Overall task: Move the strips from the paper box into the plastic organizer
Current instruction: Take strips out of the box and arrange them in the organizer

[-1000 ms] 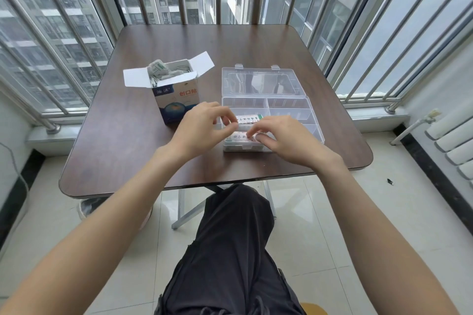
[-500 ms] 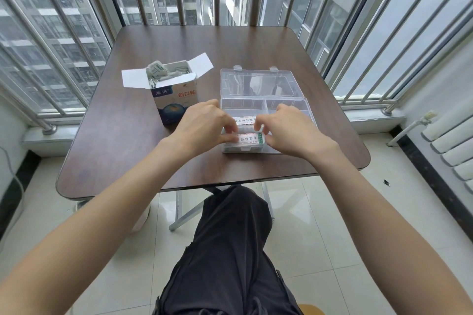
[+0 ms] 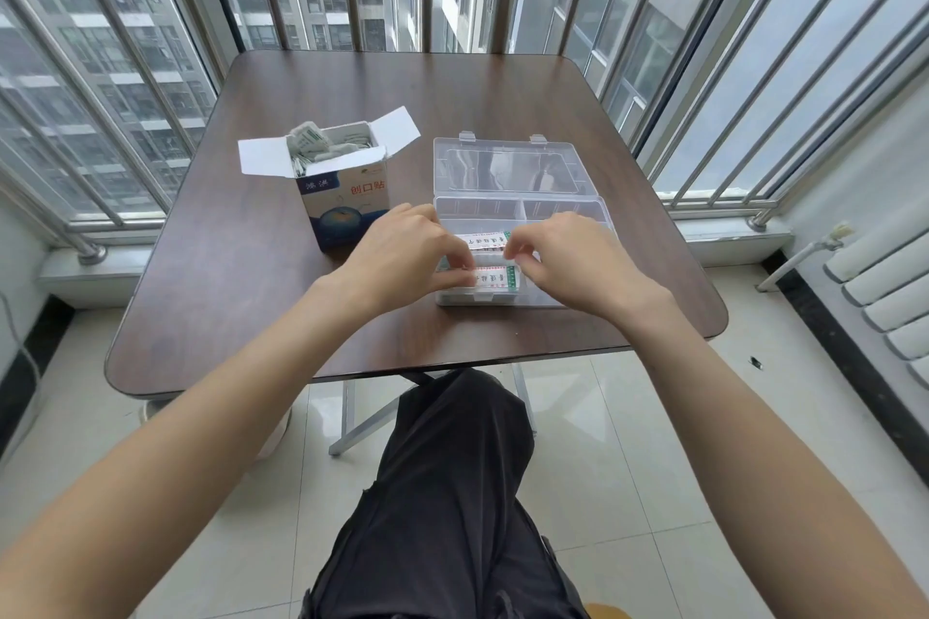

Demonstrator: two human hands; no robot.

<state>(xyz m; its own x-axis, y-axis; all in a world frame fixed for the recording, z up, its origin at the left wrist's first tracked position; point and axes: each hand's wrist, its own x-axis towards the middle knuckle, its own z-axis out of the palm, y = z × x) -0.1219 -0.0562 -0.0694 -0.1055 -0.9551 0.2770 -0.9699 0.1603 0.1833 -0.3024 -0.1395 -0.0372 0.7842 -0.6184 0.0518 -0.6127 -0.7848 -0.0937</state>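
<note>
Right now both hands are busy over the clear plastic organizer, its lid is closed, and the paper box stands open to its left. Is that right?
Not quite: the lid is open, folded back flat on the table behind the organizer, as the head view shows. The rest holds: the left hand and right hand work over it, and the paper box stands open to its left.

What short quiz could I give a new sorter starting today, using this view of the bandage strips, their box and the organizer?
1. True or false: the lid of the plastic organizer is closed.
2. Where does the paper box stand: A) left of the organizer, B) right of it, C) inside it?
3. Which hands are at the strip over the organizer's near compartments?

Key: 1. False, the lid lies open at the far side. 2. A. 3. Both, the left hand and the right hand pinch its ends; another strip lies below.
</note>
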